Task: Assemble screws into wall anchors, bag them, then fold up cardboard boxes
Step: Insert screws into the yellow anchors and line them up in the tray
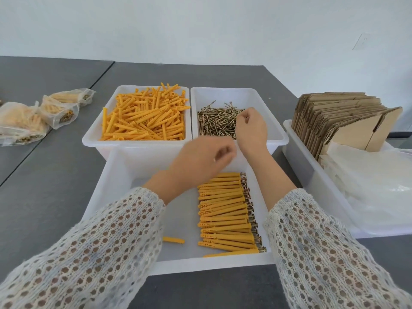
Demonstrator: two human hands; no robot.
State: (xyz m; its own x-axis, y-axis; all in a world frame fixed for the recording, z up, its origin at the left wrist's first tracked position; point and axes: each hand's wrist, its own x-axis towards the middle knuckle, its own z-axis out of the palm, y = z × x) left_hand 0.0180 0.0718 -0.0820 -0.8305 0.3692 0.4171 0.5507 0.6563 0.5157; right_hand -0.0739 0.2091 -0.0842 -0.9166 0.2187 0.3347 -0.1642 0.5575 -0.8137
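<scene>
Loose orange wall anchors [142, 117] fill the back left white bin. A pile of brass screws [216, 121] lies in the back right bin [278, 139]. In the front white tray [211, 267], a row of assembled anchors with screws [225, 210] lies side by side. A single loose anchor [174, 240] lies to its left. My right hand [252, 128] hovers at the right edge of the screw pile with fingertips curled together; no screw shows between them. My left hand [200, 157], blurred, is over the tray's far end, fingers curled, nothing visible in it.
Flattened cardboard boxes [334, 117] stand on edge in a long white bin [296, 148] at the right, with clear plastic bags [379, 186] in front of them. Filled bags of anchors [22, 123] lie on the grey table at far left.
</scene>
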